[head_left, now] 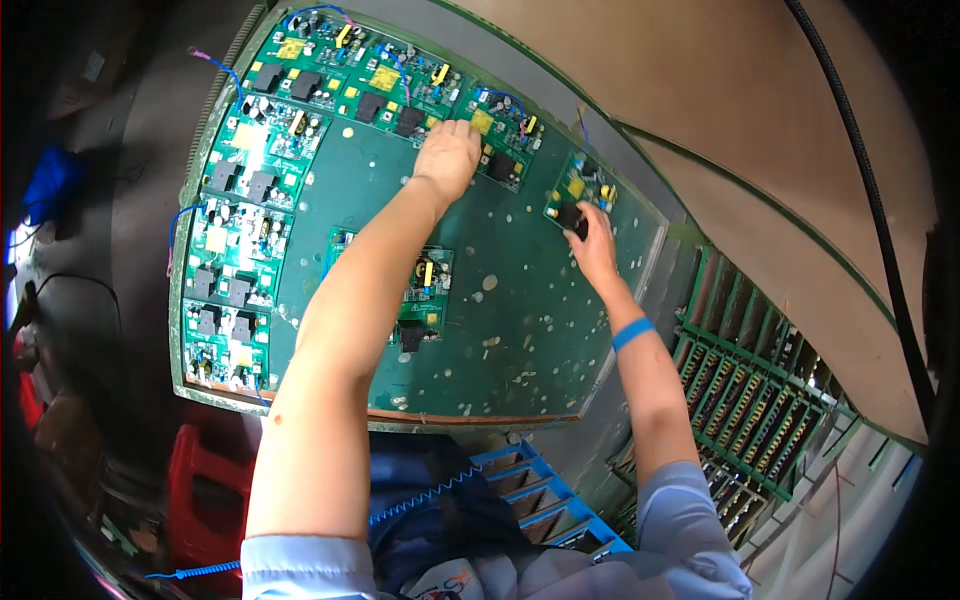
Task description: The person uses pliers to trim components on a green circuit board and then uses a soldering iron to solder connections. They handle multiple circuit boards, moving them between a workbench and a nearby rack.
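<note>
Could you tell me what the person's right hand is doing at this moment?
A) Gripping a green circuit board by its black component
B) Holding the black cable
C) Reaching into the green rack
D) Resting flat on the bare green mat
A: the right hand grips the black part of a small green circuit board at the edge of the green mat.

The middle and near right of the dark green speckled surface (520, 330) lie bare, giving open passage. Green populated circuit boards (235, 235) line its left and far edges. One more green circuit board (425, 290) lies mid-surface, partly under the left forearm.
</note>
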Demonstrator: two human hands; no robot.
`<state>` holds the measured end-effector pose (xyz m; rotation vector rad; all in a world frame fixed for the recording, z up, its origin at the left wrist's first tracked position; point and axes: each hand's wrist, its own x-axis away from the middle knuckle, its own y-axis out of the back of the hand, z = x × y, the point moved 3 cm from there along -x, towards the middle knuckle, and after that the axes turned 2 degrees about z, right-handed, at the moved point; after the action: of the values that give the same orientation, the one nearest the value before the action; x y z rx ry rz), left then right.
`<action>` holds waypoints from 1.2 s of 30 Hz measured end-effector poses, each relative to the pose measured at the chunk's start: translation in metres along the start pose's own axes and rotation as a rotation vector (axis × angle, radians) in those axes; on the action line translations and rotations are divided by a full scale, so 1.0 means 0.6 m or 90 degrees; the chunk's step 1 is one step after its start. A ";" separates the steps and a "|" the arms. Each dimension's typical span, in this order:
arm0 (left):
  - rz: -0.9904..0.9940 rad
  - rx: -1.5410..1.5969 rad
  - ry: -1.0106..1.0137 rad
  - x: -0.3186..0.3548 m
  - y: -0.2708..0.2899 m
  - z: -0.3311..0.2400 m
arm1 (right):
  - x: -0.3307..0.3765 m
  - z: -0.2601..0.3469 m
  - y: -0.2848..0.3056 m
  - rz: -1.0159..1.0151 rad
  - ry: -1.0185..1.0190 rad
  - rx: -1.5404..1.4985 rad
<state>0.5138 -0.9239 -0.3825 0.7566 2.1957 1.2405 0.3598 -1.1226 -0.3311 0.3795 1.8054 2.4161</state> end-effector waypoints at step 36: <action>-0.105 0.190 0.203 0.412 0.232 0.014 | 0.166 0.348 -0.042 0.026 0.280 -0.152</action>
<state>0.3721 -0.6916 -0.3021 0.4980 2.6837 1.0192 0.3163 -0.8985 -0.2860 -0.1510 1.6228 2.8742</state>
